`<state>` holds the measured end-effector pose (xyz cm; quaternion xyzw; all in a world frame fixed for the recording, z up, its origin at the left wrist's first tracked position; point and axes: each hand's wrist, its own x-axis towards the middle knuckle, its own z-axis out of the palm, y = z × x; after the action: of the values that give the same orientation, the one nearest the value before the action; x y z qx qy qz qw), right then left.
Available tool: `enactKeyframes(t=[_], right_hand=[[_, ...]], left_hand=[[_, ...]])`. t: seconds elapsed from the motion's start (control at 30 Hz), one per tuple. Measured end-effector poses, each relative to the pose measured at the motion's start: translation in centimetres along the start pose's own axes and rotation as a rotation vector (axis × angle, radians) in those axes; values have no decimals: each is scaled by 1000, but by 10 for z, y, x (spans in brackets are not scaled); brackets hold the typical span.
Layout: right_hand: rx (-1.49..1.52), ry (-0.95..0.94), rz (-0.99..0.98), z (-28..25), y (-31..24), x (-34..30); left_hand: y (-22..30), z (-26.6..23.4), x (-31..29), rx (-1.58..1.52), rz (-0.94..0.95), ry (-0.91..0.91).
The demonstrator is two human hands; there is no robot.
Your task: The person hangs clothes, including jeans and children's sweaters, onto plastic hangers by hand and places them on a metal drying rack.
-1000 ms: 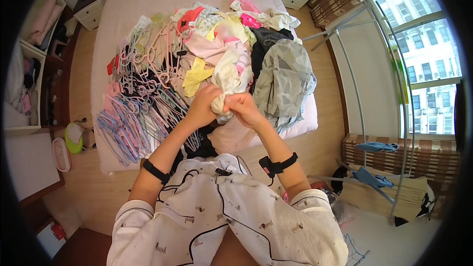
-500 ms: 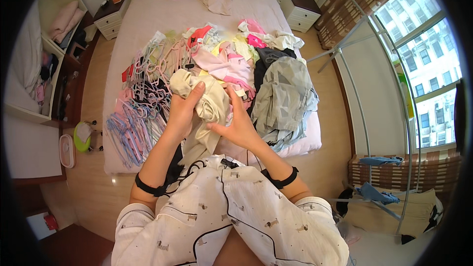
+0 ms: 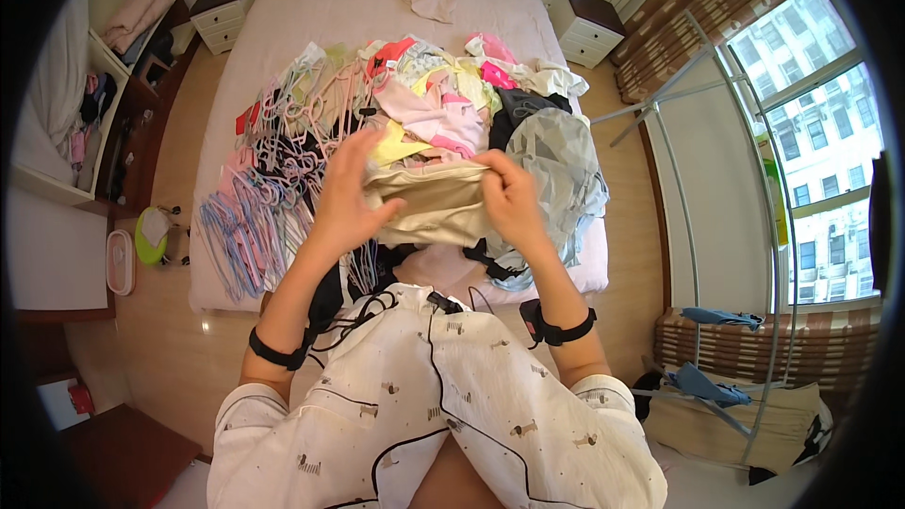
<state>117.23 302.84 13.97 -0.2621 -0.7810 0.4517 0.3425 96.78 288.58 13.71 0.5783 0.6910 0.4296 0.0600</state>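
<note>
A beige garment [image 3: 429,207] is stretched flat in front of me, above the near part of the bed; its exact kind does not show. My right hand [image 3: 514,198] pinches its upper right corner with curled fingers. At the garment's left edge is my left hand [image 3: 351,193], fingers and thumb apart and slightly blurred. Just beyond lies a heap of clothes, with a pink and white garment [image 3: 438,118] and a yellow cloth [image 3: 400,144]. Grey patterned clothing [image 3: 556,165] is piled right of my right hand. Several hangers [image 3: 250,250] spread out left of my left hand.
The heap rests on a bed with a pale pink sheet [image 3: 311,14]. A metal drying rack [image 3: 683,226] with blue cloths [image 3: 707,384] stands at the right by the window. Nightstands [image 3: 586,26] flank the bed's far end. A green stool [image 3: 151,238] is on the left floor.
The beige garment was bunched between both hands; now it is spread out wide. My right hand has moved right with its corner, and my left hand's fingers have come apart.
</note>
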Motion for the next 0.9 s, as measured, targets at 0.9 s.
enactKeyframes(t=[0.9], right_hand=[[-404, -52, -199, -23, -23, -22]], left_hand=[[-41, -28, -41, -1038, -674, 77]])
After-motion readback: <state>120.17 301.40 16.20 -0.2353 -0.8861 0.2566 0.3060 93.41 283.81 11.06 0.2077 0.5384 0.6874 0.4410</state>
